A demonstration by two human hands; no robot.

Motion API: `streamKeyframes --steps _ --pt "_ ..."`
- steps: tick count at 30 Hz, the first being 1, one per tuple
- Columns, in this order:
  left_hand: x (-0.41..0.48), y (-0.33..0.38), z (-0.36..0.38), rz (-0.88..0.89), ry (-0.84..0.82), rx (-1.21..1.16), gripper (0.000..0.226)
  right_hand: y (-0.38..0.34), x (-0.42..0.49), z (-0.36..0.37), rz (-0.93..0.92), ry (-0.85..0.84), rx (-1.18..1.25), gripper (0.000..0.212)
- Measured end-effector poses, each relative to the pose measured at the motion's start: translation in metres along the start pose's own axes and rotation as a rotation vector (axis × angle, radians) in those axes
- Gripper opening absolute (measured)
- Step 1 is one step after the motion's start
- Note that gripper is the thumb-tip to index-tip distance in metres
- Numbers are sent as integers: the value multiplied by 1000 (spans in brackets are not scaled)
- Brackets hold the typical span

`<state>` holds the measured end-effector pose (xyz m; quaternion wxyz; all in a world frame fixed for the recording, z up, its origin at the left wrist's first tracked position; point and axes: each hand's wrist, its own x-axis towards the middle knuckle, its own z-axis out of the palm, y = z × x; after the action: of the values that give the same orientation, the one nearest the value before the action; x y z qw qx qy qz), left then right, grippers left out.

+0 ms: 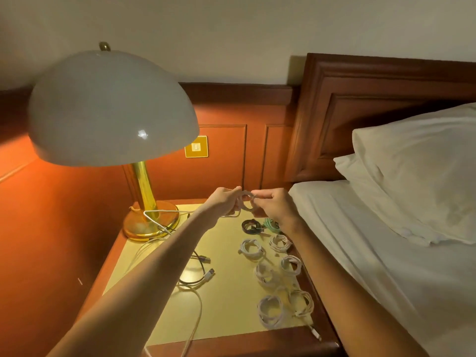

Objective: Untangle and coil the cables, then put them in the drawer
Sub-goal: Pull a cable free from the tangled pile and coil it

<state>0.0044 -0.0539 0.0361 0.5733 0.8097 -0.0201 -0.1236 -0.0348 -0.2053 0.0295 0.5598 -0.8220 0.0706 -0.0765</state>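
at the far left stands one brass table lamp with a pale dome shade (110, 109), its round base on the back left corner of the pale yellow bedside surface with a dark wooden rim (226, 300). one brass wall switch plate (196, 146) sits on the wood panelling behind it; no writing on it can be read.

loose white cable (154, 220) runs across the lamp base and trails down the left part of the surface, under the left forearm. near the middle lie one loose dark cable (199, 266) and more loose white cable, with two plug ends showing; no brand marks can be made out.

above the back of the surface the left hand (224, 200) and the right hand (273, 204) meet. each grip is pinched closed on the small white coil (244, 202) held between them, fingertips nearly touching.

on the right part of the surface lie eight finished coils: one black coil (251, 226), one mint-green coil (270, 225) partly hidden by the right wrist, and six white coils (270, 310) in two rough columns.

at the far right is one bed with a white sheet (373, 253) and white pillows (417, 171), how many i cannot tell, against a dark wooden headboard (360, 99).
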Motion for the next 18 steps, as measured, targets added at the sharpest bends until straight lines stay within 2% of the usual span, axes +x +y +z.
streamKeyframes --steps 4,6,10,14,18 --pt "59 -16 6 37 49 65 25 18 68 -7 144 -66 -52 33" --pt "87 -31 5 87 102 250 23 34 100 -3 214 -67 -123 31" --pt "131 -71 -3 168 163 705 33 77 148 14 334 -64 -297 25" --pt "153 -104 -9 166 145 988 34 112 172 27 285 -66 -593 18" --pt "160 -115 -9 225 226 1127 30 125 183 31 187 -49 -708 23"
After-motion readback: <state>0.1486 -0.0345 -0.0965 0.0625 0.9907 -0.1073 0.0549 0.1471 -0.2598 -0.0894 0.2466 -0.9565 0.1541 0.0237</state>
